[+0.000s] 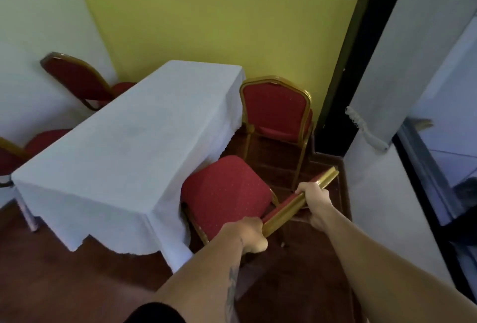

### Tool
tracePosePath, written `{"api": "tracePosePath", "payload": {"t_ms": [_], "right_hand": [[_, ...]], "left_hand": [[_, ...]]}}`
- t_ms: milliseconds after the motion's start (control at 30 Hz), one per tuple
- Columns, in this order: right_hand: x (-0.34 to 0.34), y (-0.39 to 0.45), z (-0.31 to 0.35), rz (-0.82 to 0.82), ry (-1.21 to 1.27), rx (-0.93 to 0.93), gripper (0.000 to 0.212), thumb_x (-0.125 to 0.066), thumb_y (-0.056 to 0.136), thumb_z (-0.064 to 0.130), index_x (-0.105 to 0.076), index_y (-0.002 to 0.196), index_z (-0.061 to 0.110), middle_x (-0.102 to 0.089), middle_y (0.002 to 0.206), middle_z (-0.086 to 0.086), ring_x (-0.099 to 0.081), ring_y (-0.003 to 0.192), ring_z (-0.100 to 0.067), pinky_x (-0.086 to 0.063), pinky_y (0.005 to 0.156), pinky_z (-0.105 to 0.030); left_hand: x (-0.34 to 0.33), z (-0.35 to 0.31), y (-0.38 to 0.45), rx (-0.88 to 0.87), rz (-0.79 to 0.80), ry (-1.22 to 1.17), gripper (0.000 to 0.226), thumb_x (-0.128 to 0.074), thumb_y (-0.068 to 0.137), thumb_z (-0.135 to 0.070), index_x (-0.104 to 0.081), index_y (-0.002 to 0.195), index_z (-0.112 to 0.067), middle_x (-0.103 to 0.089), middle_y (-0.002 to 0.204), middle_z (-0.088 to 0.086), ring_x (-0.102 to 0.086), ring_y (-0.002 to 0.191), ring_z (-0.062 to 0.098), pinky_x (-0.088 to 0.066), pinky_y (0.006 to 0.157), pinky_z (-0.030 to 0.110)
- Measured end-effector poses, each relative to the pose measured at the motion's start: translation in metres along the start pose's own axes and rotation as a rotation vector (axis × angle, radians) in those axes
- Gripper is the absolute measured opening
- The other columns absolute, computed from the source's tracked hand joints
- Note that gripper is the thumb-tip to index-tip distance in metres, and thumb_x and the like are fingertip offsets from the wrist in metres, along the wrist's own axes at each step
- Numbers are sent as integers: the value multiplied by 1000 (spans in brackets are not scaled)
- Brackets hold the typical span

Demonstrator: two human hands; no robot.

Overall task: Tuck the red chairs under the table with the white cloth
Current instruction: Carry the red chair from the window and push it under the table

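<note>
1. Head view: left hand (251,232) and right hand (313,202) both clench the gold top rail of the nearest red-cushioned, gold-framed chair (224,193).
2. Its seat lies at 11 o'clock from the hands, touching the draped cloth of the white-clothed rectangular table (129,147).
3. A second red chair (277,111) stands at 12 o'clock, beside the table's far corner.

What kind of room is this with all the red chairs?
Probably a small dining or function room, like in a hotel or banquet hall. A long table with a white cloth has matching red chairs with gold frames around it, set against a yellow wall.
</note>
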State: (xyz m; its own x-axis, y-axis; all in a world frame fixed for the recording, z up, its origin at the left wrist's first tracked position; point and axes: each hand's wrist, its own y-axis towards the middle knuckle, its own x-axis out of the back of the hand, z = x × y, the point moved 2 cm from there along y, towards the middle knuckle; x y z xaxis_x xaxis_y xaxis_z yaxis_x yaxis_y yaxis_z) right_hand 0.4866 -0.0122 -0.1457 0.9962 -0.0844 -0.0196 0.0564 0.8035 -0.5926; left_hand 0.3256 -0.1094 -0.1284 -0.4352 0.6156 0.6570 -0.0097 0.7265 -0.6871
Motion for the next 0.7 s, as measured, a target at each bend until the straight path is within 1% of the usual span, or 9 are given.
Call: {"api": "tracePosePath", "payload": {"t_ms": [67, 167, 267, 333, 400, 467, 567, 700], "right_hand": [[5, 4, 4, 32, -45, -8, 63, -60, 76, 8, -38, 134, 9, -63, 87, -20, -70, 72, -34, -60, 51, -52], [2, 10, 13, 86, -108, -19, 60, -60, 76, 8, -42, 134, 6, -63, 87, -21, -70, 72, -35, -59, 49, -49], [-10, 19, 22, 149, -165, -28, 64, -60, 74, 8, -44, 136, 2, -63, 93, -23, -70, 81, -39, -61, 55, -53], [-17, 25, 27, 166, -186, -31, 64, -59, 73, 7, -44, 135, 1, -63, 94, -23, -70, 83, -41, -62, 60, -57], [-21, 33, 32, 169, -199, -37, 59, -59, 73, 7, -45, 130, 2, -62, 94, -23, -70, 82, -42, -62, 60, -58], [-23, 41, 39, 173, -219, -40, 51, -59, 73, 7, -48, 122, 2, -61, 93, -22, -69, 81, -42, -62, 58, -57], [-23, 56, 52, 186, -261, -39, 37, -59, 72, 7, -52, 107, 1, -60, 92, -21, -69, 79, -41, -61, 60, -53], [-28, 75, 62, 217, -321, -44, 29, -59, 69, 8, -53, 97, 3, -58, 85, -17, -66, 74, -38, -61, 72, -54]], "left_hand": [[-6, -8, -3, 19, 1, -35, 30, -55, 79, -21, -56, 109, -16, -61, 93, 6, -66, 93, 34, -53, 75, 39], [-8, -12, -3, 41, -24, -73, 38, -56, 82, -19, -58, 119, -10, -64, 105, 11, -66, 101, 35, -55, 85, 42], [-5, -10, -1, 56, -42, -126, 40, -57, 86, -18, -58, 124, -10, -65, 112, 13, -66, 103, 34, -55, 91, 44], [-2, -9, 4, 58, -49, -144, 39, -58, 87, -18, -58, 125, -9, -66, 112, 13, -67, 102, 33, -55, 90, 43], [3, -9, 10, 57, -53, -143, 40, -57, 87, -19, -57, 126, -9, -66, 112, 13, -67, 101, 32, -54, 89, 42], [9, -11, 19, 54, -57, -139, 42, -57, 89, -22, -56, 129, -8, -66, 114, 12, -66, 103, 31, -52, 87, 40], [15, -19, 33, 52, -76, -148, 48, -58, 87, -20, -53, 133, -8, -64, 119, 12, -64, 107, 32, -46, 80, 37], [19, -23, 46, 60, -113, -164, 52, -58, 87, -20, -52, 137, -8, -63, 125, 13, -63, 112, 33, -43, 78, 36]]}}
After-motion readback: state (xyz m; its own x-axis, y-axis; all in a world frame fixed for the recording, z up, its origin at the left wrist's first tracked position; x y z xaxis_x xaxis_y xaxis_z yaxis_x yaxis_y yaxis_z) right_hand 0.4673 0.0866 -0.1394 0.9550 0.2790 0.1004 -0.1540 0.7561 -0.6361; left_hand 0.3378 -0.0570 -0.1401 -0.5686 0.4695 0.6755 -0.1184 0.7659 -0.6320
